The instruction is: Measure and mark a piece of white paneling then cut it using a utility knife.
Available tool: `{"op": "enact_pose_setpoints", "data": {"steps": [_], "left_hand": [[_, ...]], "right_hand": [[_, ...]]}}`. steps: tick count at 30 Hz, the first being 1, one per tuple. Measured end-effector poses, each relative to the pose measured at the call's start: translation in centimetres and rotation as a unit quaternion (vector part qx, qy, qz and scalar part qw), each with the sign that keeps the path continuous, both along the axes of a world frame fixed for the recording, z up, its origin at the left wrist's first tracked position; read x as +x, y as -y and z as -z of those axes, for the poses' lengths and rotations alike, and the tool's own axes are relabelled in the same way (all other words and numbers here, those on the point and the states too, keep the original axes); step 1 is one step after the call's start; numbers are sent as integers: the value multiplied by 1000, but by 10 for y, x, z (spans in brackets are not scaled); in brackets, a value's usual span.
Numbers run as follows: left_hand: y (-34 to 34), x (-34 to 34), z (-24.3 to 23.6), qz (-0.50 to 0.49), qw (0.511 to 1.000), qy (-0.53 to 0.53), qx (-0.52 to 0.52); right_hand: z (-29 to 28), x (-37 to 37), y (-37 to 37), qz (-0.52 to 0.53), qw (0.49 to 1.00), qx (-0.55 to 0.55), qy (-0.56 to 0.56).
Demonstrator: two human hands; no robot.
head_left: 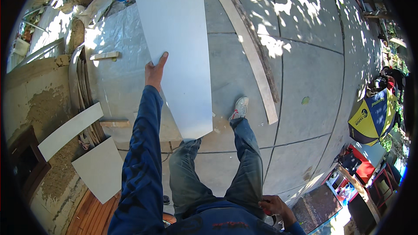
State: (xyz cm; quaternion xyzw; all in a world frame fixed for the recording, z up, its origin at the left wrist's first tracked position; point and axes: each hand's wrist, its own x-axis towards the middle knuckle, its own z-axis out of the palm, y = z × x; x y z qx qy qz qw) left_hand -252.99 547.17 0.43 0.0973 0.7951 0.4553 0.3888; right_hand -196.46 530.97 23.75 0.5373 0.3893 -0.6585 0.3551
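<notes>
The left hand (155, 72) grips the left edge of a long white board (178, 30), which runs from the frame's top edge past centre. The right hand (277, 205) curls beside the right thigh (248, 176), lower right of centre; whether it holds anything, I cannot tell.

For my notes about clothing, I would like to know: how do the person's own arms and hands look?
The left sleeve is long and dark blue, with darker patches that may be print or shadow, reaching the wrist. The right sleeve shows only a small blue part. The left hand and right hand wear no gloves.
</notes>
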Motion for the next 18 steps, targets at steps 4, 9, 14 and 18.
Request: {"op": "enact_pose_setpoints", "data": {"steps": [4,9,14,18], "left_hand": [[-17,2,34,-4,1000,21,-14],[-61,11,73,3,1000,1,9],[-77,25,140,0,1000,30,-5],[-79,49,183,8,998,46,-34]], "right_hand": [[56,8,-17,-41,998,-38,29],[137,-2,-110,-34,973,225,48],[221,-50,-168,145,946,288,-43],[272,-78,-169,183,944,254,-100]]}}
